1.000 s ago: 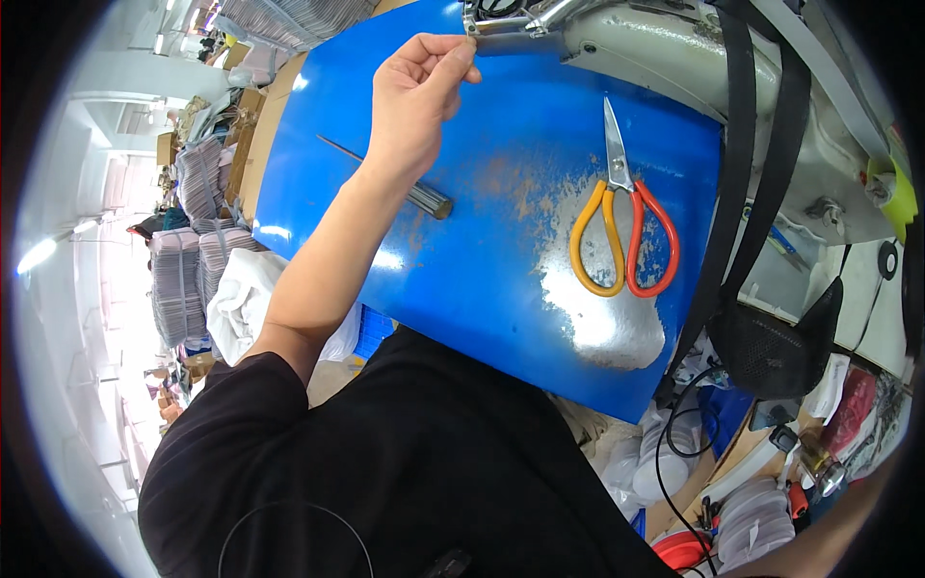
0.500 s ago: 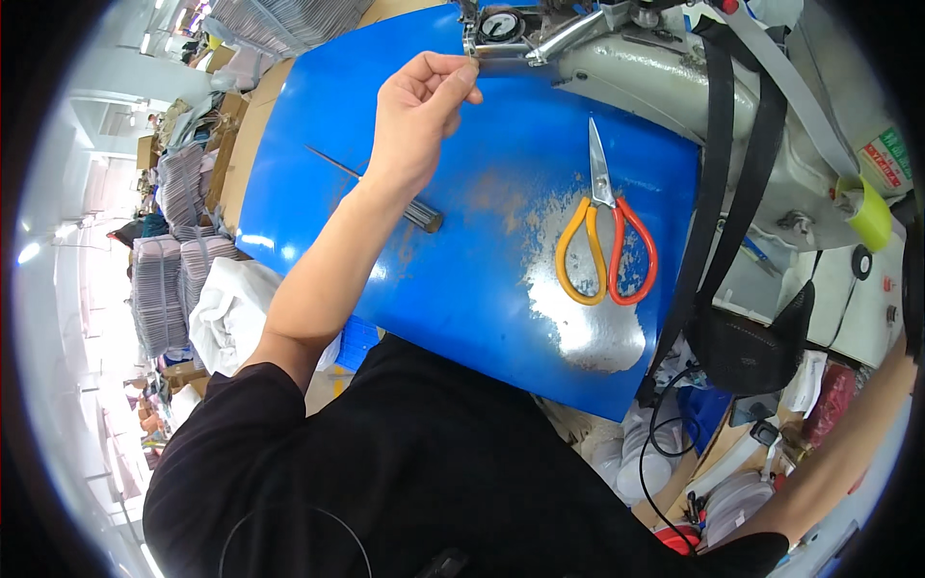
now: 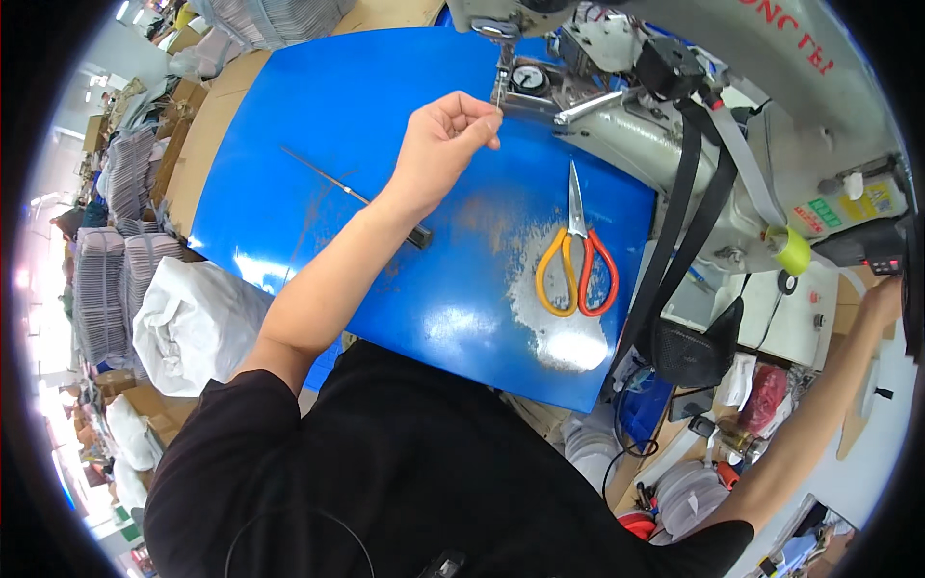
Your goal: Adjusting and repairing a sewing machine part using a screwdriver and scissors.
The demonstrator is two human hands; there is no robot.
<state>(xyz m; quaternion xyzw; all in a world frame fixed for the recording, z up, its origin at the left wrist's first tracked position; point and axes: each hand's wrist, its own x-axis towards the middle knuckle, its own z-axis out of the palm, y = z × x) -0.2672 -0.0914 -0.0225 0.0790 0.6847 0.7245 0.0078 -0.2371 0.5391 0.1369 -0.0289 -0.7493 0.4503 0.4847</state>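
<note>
My left hand (image 3: 451, 144) is raised over the blue tabletop (image 3: 385, 87), thumb and forefinger pressed together just beneath the needle area of a sewing machine (image 3: 617, 144). Whatever is pinched there is too fine to make out. At the far right edge, my right hand (image 3: 885, 301) reaches up to a dark part at the machine's end; its fingers are mostly hidden. Scissors (image 3: 577, 246) with one yellow and one red handle lie on the worn patch of the table. Partly behind my left forearm lies a thin, dark-handled pointed tool (image 3: 332, 180).
Black straps (image 3: 674, 231) and a grey strap (image 3: 747, 169) hang from the machine at right. A black mesh pouch (image 3: 699, 349) hangs below. White fabric (image 3: 198, 323) bulges left of the table, near bundled stacks (image 3: 101, 289). Thread cones (image 3: 689, 496) stand at lower right.
The view has shifted, bringing more of the machine's head and my right hand into the picture. My left hand keeps its pinch near the needle area. Scissors and pointed tool stay on the table.
</note>
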